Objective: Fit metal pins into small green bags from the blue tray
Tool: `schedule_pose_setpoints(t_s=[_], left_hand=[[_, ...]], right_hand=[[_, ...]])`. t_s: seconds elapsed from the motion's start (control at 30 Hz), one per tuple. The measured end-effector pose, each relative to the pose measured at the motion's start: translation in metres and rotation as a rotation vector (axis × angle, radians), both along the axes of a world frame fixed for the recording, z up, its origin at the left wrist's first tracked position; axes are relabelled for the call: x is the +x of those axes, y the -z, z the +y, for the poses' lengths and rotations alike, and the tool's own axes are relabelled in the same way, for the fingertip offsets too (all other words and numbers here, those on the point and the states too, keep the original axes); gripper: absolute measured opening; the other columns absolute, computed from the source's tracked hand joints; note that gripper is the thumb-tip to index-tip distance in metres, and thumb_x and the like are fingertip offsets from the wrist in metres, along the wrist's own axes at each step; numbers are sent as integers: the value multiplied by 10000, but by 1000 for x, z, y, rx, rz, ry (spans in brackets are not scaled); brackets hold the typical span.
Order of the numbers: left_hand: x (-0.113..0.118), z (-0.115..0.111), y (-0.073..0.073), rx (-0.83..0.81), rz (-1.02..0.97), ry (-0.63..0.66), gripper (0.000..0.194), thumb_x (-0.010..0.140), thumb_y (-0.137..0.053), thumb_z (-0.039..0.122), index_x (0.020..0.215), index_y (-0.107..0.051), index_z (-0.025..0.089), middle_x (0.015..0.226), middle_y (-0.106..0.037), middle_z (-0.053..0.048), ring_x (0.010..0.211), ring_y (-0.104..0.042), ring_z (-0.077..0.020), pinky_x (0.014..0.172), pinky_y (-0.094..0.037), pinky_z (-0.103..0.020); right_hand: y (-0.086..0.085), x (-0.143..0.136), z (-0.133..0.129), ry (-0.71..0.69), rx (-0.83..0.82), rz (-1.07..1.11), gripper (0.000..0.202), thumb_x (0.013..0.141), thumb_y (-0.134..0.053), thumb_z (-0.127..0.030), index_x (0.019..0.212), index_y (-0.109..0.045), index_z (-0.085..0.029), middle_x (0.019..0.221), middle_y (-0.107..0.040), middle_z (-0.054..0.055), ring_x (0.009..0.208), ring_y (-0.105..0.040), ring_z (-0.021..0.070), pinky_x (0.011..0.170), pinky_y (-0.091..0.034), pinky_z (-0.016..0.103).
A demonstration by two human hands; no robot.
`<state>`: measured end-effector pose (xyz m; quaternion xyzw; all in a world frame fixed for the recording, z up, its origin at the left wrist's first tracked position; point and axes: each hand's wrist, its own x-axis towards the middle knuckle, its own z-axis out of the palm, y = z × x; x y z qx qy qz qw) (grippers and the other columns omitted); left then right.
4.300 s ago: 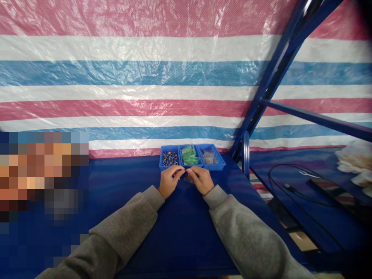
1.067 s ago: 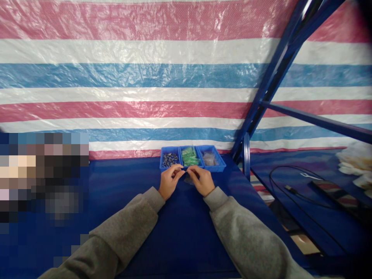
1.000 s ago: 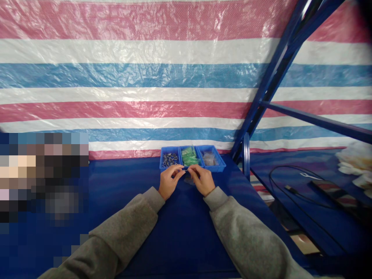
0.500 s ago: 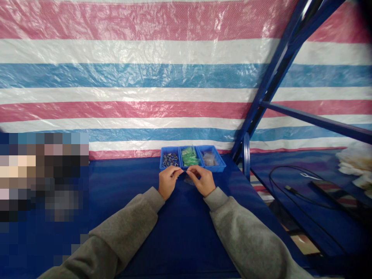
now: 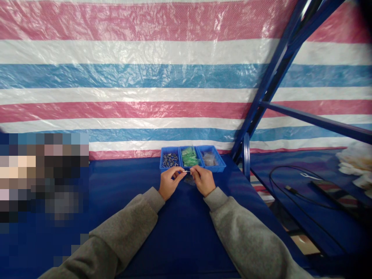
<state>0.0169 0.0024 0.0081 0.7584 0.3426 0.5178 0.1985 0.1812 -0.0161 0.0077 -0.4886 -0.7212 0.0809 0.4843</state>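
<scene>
Just in front of three blue bins, my left hand point(image 5: 171, 181) pinches one end of a small thin metal pin point(image 5: 186, 171) between thumb and fingertips. My right hand point(image 5: 203, 180) is closed at the pin's other end, its fingertips pressed together. The left bin point(image 5: 161, 164) holds many small dark and silvery metal pieces point(image 5: 170, 159). Green plastic packets point(image 5: 190, 157) fill the middle bin. In the right bin point(image 5: 221, 169) are clear plastic bags point(image 5: 209, 159). A small clear plastic item point(image 5: 190, 180) lies on the table between my hands, partly hidden.
The blue tabletop point(image 5: 180, 232) runs up to a striped plastic sheet point(image 5: 145, 77). A blue metal frame point(image 5: 263, 91) slants up at the right. Beyond it a black cable point(image 5: 293, 199) and crumpled white material point(image 5: 354, 164) lie on another surface. A blurred-out patch covers the left.
My fingertips have drawn slightly apart, the right hand shifting a little to the right. More of the thin metal pin now shows between them.
</scene>
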Motion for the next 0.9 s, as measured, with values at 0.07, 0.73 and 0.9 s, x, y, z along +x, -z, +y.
schedule_pose_setpoints(t_s=[0.07,0.73,0.9], left_hand=[[0,0,0,19,-2,8,167,808,-594,313,836,-654,159,733,-664,-19,517,-551,-85,559,-465,-208],[-1,4,4,-8,-21,-30,194,873,-493,290,819,-618,152,640,-603,5,476,-498,-70,514,-422,-190],[-1,5,4,-45,-13,-68,259,878,-476,322,730,-603,151,554,-552,26,432,-480,-64,463,-391,-174]], right_hand=[[0,1,1,11,11,-11,329,927,-365,-311,675,-538,-189,552,-547,2,520,-533,129,554,-378,220],[2,-4,-1,-66,0,64,212,878,-476,-344,853,-611,-182,729,-645,34,608,-591,144,578,-445,232],[2,-4,-1,-109,-1,110,166,851,-522,-320,852,-620,-185,744,-645,29,565,-583,132,563,-464,238]])
